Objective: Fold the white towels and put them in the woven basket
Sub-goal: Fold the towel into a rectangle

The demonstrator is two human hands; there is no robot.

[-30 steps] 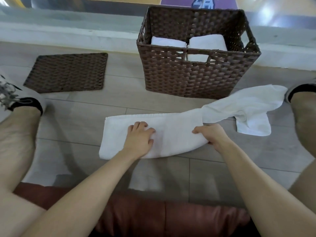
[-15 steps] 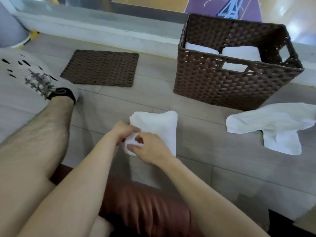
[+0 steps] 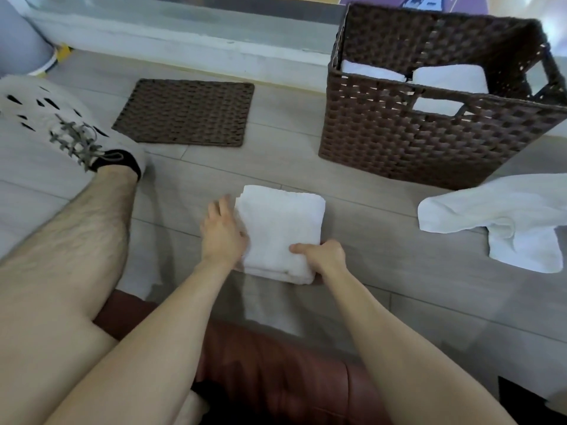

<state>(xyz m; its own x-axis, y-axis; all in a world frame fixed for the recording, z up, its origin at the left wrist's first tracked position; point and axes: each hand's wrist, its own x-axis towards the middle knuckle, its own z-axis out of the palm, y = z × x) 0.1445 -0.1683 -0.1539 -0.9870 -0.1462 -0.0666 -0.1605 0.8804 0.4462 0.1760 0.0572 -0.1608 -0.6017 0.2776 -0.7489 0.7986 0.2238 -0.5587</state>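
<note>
A folded white towel (image 3: 280, 228) lies on the pale floor in front of me. My left hand (image 3: 221, 231) grips its left edge, with the fingers tucked under the side. My right hand (image 3: 322, 259) grips its near right corner, thumb on top. The dark brown woven basket (image 3: 429, 142) stands at the upper right, with two folded white towels (image 3: 451, 78) inside. A crumpled, unfolded white towel (image 3: 503, 219) lies on the floor to the right, below the basket.
A flat brown woven mat (image 3: 187, 111) lies on the floor at the upper left. My left leg and white shoe (image 3: 61, 127) stretch out at the left. A reddish-brown leather cushion (image 3: 276, 372) is under me. A low ledge runs along the back.
The long towel has been folded over into a compact rectangle. Both hands moved from its near left corner to opposite sides and now grip it.
</note>
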